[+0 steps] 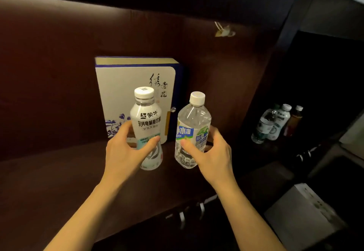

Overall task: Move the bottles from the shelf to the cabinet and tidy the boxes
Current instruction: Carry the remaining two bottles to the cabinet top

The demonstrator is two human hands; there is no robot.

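On the dark wooden shelf (49, 172), nearest the camera, both forearms reached forward and each hand closed partway round a bottle. The left hand (126, 150) curled about the lower half of the white drink bottle (146, 120), thumb across the front of the label and fingers behind; whether the grip was fully tight could not be told. The right hand (211, 152) wrapped the clear water bottle (192, 130) in the same way — thumb pressed on the label, fingers round the far side. Both bottles stood upright, near each other but apart, apparently resting on the shelf.

Both looked full and capped, so they should feel moderately heavy for one hand. The clear one is thin, ribbed plastic that will likely dent under a hard squeeze, and its smooth label may be a little slippery; a hold at mid-body, as here, seemed sound. The white one looked stiffer.

Behind them a blue-and-white gift box (136, 93) stood upright against the back panel — rigid, best taken by its edges. Farther off to the right, a group of other bottles (275, 124) stood in a dim compartment, probably the cabinet. Lower right, a white box (301, 213) sat in shadow.
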